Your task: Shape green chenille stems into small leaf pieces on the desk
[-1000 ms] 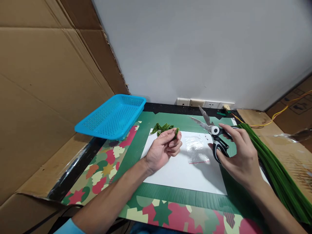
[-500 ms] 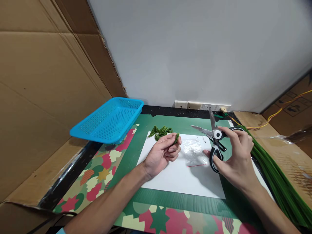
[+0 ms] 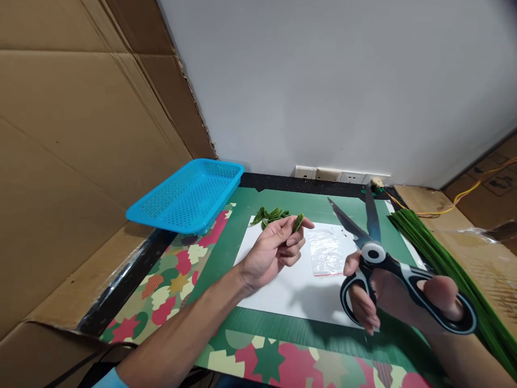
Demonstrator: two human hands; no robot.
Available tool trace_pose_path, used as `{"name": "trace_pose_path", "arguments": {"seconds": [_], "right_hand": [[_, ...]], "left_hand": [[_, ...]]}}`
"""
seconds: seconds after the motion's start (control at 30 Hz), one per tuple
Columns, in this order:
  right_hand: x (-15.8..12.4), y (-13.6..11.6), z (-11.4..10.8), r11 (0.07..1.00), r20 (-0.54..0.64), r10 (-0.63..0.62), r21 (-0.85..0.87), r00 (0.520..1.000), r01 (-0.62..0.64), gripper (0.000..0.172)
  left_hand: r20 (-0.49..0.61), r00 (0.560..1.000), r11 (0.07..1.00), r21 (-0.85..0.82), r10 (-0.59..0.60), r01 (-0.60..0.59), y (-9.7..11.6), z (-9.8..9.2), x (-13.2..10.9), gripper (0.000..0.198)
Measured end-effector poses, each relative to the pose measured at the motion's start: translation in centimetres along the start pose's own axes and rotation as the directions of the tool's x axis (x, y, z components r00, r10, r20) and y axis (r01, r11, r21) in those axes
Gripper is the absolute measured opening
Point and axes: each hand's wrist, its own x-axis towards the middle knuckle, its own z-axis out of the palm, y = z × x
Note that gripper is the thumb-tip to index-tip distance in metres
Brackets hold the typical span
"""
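Green fuzzy strip, just one, is sitting pinched in left fingers; right fingers are holding one black-handled steel scissors.

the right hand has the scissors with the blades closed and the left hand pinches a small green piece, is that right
Not closed: the head view shows the blades of the scissors spread apart. The right hand does hold them, and the left hand does pinch a small green piece.

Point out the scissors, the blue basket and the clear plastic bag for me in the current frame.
Scissors (image 3: 374, 252): head view, on the round pivot.
Blue basket (image 3: 191, 196): head view, on its perforated floor.
Clear plastic bag (image 3: 326, 252): head view, on the middle of its upper face.
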Motion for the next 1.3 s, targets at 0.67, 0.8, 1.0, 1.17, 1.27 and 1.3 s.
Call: {"name": "trace_pose_path", "arguments": {"seconds": [0.67,0.8,1.0,1.17,1.27,1.3], "right_hand": [[0.7,2.6,0.1,0.993,0.090,0.077,0.080,0.993,-0.084,0.099],[1.1,2.3,0.7,0.997,0.059,0.045,0.060,0.997,-0.049,0.095],[1.3,2.8,0.5,1.000,0.022,0.025,0.007,0.999,-0.025,0.093],[1.1,3.5,0.2,1.000,-0.014,0.004,0.001,1.000,-0.004,0.093],[1.1,3.8,0.3,1.000,-0.032,0.005,-0.013,0.999,-0.005,0.092],[1.0,3.9,0.2,1.000,-0.033,0.007,-0.014,0.999,-0.007,0.092]], "left_hand": [[0.062,0.996,0.977,-0.200,-0.058,0.070,1.0,0.9,-1.1,0.017],[0.076,0.996,0.981,-0.184,-0.046,0.059,0.9,0.8,-1.1,0.018],[0.087,0.995,0.997,-0.043,-0.053,0.057,0.0,0.7,-0.7,0.024],[0.116,0.989,0.996,0.029,-0.092,0.089,-0.6,0.7,-0.6,0.021],[0.118,0.986,0.992,0.053,-0.119,0.114,-0.9,0.8,-0.7,0.022],[0.117,0.985,0.991,0.059,-0.128,0.122,-1.0,0.8,-0.7,0.023]]}}
